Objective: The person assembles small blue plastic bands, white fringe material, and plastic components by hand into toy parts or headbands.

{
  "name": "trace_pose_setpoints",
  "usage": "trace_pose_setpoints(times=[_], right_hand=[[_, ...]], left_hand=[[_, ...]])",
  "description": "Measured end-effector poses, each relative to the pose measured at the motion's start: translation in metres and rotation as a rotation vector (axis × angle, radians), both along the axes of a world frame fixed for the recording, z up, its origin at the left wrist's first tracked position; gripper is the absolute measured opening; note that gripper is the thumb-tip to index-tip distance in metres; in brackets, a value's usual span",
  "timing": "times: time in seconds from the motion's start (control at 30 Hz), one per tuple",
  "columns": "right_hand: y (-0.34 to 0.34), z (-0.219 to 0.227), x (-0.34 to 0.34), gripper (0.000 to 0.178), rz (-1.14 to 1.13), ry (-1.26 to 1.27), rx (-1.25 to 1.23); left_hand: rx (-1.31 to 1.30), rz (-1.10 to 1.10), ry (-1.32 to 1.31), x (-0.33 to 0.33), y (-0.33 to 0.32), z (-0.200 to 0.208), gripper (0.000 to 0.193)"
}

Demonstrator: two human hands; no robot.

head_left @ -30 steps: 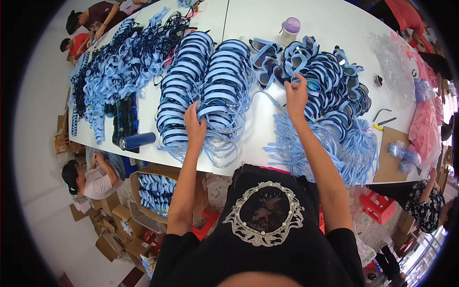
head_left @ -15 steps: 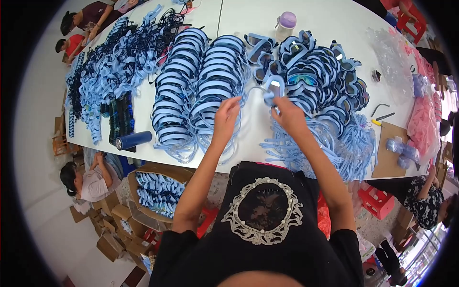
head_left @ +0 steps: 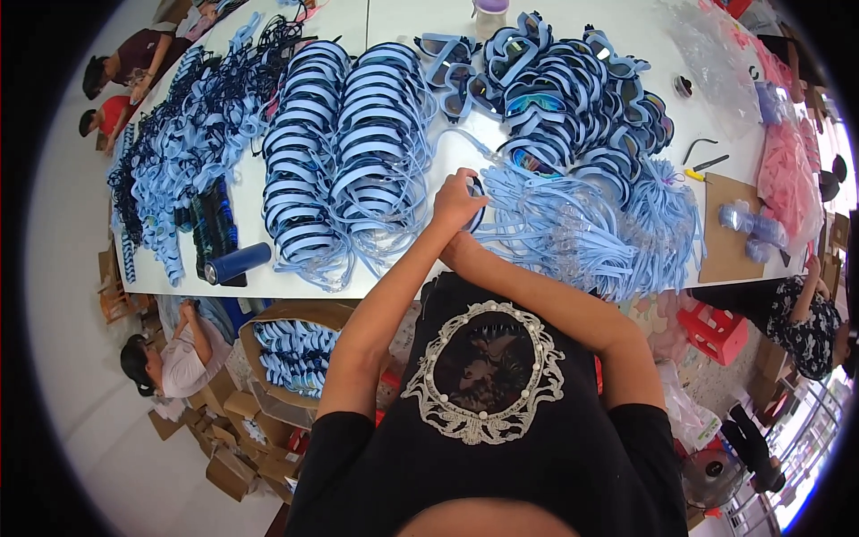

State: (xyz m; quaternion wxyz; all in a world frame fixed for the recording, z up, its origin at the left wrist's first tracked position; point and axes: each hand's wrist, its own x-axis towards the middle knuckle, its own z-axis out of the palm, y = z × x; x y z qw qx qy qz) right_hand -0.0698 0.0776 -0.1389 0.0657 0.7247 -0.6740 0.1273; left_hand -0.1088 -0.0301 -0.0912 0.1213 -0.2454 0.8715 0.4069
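My left hand (head_left: 460, 200) is closed on a pair of light blue goggles (head_left: 478, 191), held low over the near table edge. A pale blue strap (head_left: 458, 133) loops up on the table beyond that hand. My right hand (head_left: 459, 251) sits just below the left, its forearm crossing in front of my body; its fingers are hidden. To the right lie a heap of loose light blue straps (head_left: 555, 219) and a pile of goggles with dark and mirrored lenses (head_left: 573, 107). Left of my hands, two long rows of nested goggles (head_left: 380, 134) have straps trailing toward me.
A tangled goggle heap (head_left: 188, 134) and a blue bottle (head_left: 238, 264) are at the left. Below the edge stands a carton of goggles (head_left: 291, 358). A lidded cup (head_left: 490, 16), cardboard (head_left: 729, 224), and plastic bags (head_left: 707, 72) lie farther off. People sit around.
Both hands have come toward me and to the left, bringing the goggles to the near edge. The right hand has dropped below the left. The whole view has shifted a little.
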Motion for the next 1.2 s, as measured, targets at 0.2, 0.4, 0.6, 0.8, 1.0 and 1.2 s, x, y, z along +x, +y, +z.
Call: trace_pose_setpoints(times=[0.2, 0.4, 0.6, 0.8, 1.0, 1.2], right_hand=[[0.068, 0.076, -0.046, 0.031, -0.305, -0.812, 0.272], [0.117, 0.069, -0.08, 0.012, -0.536, -0.863, 0.184], [0.084, 0.051, -0.056, 0.02, -0.443, -0.599, 0.151], [0.077, 0.025, -0.061, 0.019, -0.509, -0.752, 0.133], [0.084, 0.076, -0.08, 0.017, -0.822, -1.305, -0.02], [0.077, 0.105, -0.078, 0.022, -0.685, -1.434, -0.192]], left_hand=[[0.153, 0.068, 0.176, 0.021, -0.015, -0.02, 0.045], [0.269, 0.251, 0.237, 0.028, -0.01, -0.012, 0.039], [0.682, 0.421, 0.229, 0.048, -0.013, -0.001, 0.035], [1.089, 0.591, 0.356, 0.072, -0.015, 0.011, 0.034], [1.205, 0.571, 0.267, 0.087, -0.01, 0.019, 0.034], [0.684, 0.3, 0.258, 0.079, -0.005, 0.024, 0.029]])
